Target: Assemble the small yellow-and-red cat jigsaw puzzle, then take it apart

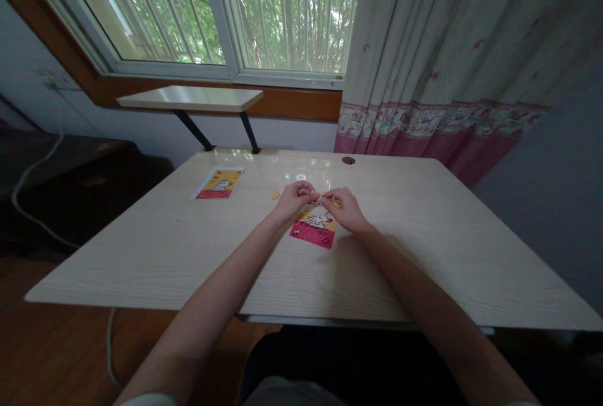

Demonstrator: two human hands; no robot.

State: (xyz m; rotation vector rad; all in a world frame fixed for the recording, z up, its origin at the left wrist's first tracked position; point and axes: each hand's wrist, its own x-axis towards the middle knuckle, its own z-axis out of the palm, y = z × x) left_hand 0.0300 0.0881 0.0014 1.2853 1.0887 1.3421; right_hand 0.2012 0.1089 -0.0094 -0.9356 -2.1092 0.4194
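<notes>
A red and yellow jigsaw puzzle [315,230] with a white cartoon figure lies on the table under my hands. At its top edge, the fingertips of my left hand [298,197] are pinched together, almost touching those of my right hand [345,208]. Between the two pinches shows a small yellow puzzle piece [321,197], partly hidden by the fingers. The right hand covers the puzzle's upper right corner. Just left of my left hand lies a loose yellow piece [276,195].
A picture sheet [219,183] with a similar design lies at the table's [405,255] back left. Behind it, a raised shelf [191,98] stands on black brackets [249,132]. A small white ring [301,177] and a round dark cable hole [348,161] are farther back.
</notes>
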